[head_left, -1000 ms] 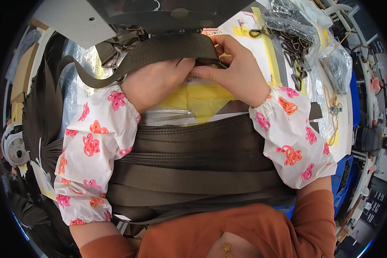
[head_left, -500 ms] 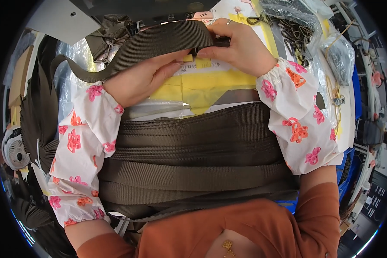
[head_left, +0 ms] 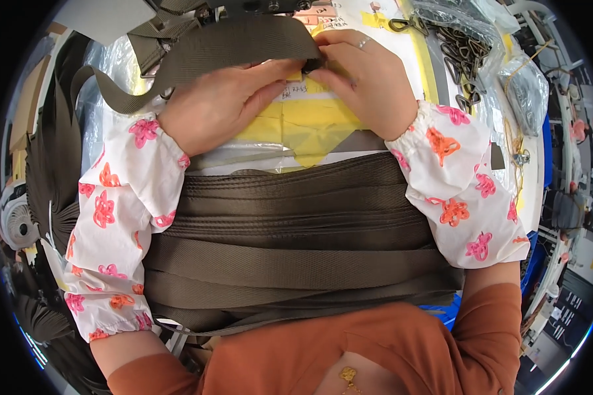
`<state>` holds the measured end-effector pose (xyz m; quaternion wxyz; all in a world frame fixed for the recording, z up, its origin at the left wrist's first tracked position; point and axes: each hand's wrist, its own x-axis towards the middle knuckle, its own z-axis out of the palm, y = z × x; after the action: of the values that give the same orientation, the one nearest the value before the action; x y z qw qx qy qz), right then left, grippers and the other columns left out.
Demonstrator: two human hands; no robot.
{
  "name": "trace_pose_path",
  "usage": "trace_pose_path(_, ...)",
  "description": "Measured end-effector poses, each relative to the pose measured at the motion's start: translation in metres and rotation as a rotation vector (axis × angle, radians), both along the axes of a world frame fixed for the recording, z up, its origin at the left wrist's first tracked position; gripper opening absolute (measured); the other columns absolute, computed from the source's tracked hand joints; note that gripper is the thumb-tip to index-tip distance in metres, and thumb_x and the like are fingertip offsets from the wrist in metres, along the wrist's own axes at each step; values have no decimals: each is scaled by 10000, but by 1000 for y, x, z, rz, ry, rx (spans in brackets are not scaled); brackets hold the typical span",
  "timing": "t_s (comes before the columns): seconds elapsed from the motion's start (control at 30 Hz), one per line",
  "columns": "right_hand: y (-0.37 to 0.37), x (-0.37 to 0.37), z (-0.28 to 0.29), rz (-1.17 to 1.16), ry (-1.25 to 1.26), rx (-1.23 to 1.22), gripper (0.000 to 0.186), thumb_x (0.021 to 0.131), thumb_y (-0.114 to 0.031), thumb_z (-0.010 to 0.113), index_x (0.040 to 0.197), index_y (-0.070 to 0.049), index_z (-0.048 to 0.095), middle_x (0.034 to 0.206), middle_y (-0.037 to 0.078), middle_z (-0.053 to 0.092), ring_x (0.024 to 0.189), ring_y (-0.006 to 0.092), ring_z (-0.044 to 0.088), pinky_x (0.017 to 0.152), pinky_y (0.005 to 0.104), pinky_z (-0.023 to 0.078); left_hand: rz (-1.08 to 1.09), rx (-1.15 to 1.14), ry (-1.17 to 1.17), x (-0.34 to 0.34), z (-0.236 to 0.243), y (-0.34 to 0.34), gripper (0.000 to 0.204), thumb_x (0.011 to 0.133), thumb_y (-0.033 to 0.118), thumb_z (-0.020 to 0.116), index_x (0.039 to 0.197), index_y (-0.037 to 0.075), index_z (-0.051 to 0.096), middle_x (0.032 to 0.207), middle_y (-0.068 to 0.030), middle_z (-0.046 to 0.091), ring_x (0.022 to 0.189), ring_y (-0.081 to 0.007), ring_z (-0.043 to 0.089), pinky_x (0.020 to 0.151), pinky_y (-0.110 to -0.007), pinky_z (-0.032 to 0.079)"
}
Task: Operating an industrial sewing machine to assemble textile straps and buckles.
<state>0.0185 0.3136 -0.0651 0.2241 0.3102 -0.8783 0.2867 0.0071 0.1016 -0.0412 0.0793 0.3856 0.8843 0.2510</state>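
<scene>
An olive webbing strap (head_left: 230, 39) arches over the fingers of both hands and trails in a wave to the left. My left hand (head_left: 221, 105) reaches under it, fingertips hidden near the strap's right end; what they hold cannot be made out. My right hand (head_left: 366, 82) is closed on that end, beside a small dark piece (head_left: 310, 66) too small to name. Below them, yellow tape (head_left: 313, 115) covers part of the white work surface. Many folded lengths of olive webbing (head_left: 296, 263) lie between my forearms.
A machine body (head_left: 99, 16) stands at the top. Dark metal hooks (head_left: 454, 52) and plastic bags (head_left: 527, 99) lie at the right, with a blue bin (head_left: 441, 316) below. More webbing (head_left: 46, 158) hangs at the left, near a small white fan (head_left: 20, 224) and cardboard (head_left: 33, 105).
Both hands and the arched strap have moved toward the top of the view, the left hand also leftward. My right hand stays closed at the strap's end.
</scene>
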Motion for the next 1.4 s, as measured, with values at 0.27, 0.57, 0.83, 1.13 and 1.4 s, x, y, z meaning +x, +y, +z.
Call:
trace_pose_path(0.27,-12,-3,2,31,245,196,246,667,-30,611,911,1,622,954,95,635,850,228,605,693,288,510,69,-167,172,2,1,-1,250,834,122,517,1073,78,572,1029,-135,595,838,-316,599,672,-340,493)
trace_pose_path(0.57,-12,2,7,-18,275,318,197,671,-83,560,830,23,603,861,56,580,842,198,543,691,301,468,-124,12,787,8,6,9,325,651,33,584,973,-15,591,1039,-111,593,932,-257,580,772,-325,483)
trace_pose_path(0.83,-12,9,4,-99,158,307,252,677,-85,554,919,-54,618,984,18,577,927,186,521,801,310,420,-193,120,657,-21,-14,-2,245,659,31,611,902,47,633,1024,-58,614,792,-231,563,678,-313,479)
trace_pose_path(1.13,-7,-3,9,-39,273,318,245,682,-97,547,909,-43,621,1010,30,609,906,197,546,790,315,428,-202,48,580,-25,-2,-2,271,689,38,591,955,69,629,1077,-28,590,803,-225,539,733,-316,442)
trace_pose_path(1.4,-17,8,12,-74,204,304,151,654,-99,559,792,-57,606,935,27,606,868,174,546,788,315,426,67,192,443,-7,-10,0,229,724,74,608,939,139,651,1061,-88,580,940,-277,546,813,-346,411)
